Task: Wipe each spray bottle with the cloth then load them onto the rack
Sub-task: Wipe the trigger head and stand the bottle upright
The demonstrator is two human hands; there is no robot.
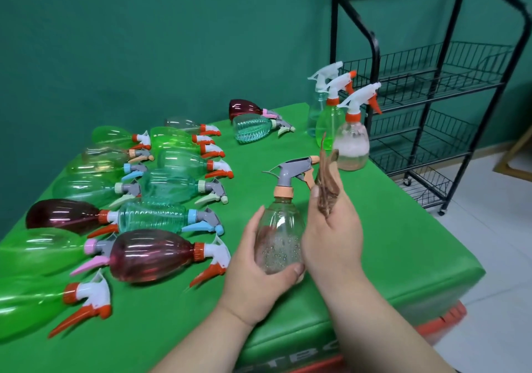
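Upright over the green counter [388, 228], clear spray bottle [280, 228] with grey trigger pointing right; gripped round its lower body by the left hand [253, 260], thumb across the front; just right of that bottle, right hand [331, 234] pinching a brown cloth [326, 179] between thumb and fingers, cloth sticking up beside the trigger; left of the bottle, many lying bottles [149, 217] in rows; beyond it to the right, three upright bottles [349, 139]; farther right, black wire rack [431, 107] on the floor.
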